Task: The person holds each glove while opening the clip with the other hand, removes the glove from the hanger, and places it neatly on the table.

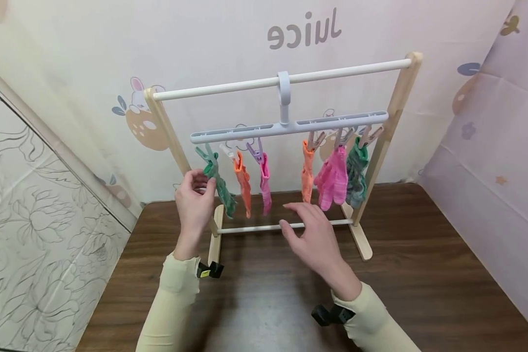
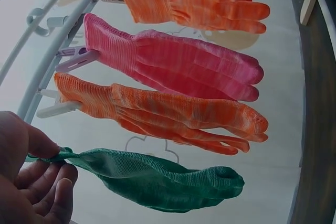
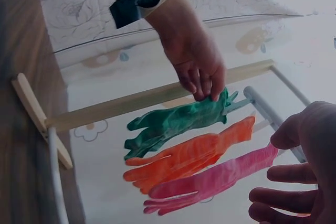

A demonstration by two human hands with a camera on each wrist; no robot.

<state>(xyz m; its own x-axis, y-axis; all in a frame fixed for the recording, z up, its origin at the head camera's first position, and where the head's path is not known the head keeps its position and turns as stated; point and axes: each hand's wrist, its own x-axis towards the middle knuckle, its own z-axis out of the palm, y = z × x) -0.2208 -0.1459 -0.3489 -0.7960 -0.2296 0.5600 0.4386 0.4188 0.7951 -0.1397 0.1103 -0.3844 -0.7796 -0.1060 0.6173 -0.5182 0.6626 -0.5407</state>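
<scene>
My left hand (image 1: 196,198) pinches the cuff of a green knitted glove (image 2: 168,179), which hangs from a green clothespin (image 1: 208,155) at the left end of a pale blue clip hanger (image 1: 242,134). Beside it hang an orange glove (image 1: 244,183) and a pink glove (image 1: 265,186), each in its own clothespin. My right hand (image 1: 313,235) is in front of the rack with fingers spread and nothing in them. Behind that hand hang another orange glove (image 1: 307,168), a pink glove (image 1: 334,178) and a green glove (image 1: 357,171).
The hanger hooks over the top white rod (image 1: 343,73) of a wooden rack (image 1: 400,105). Its feet (image 1: 364,247) and a lower rod (image 1: 246,229) stand at the back of a dark wooden table (image 1: 264,303). A printed curtain (image 1: 229,44) is close behind.
</scene>
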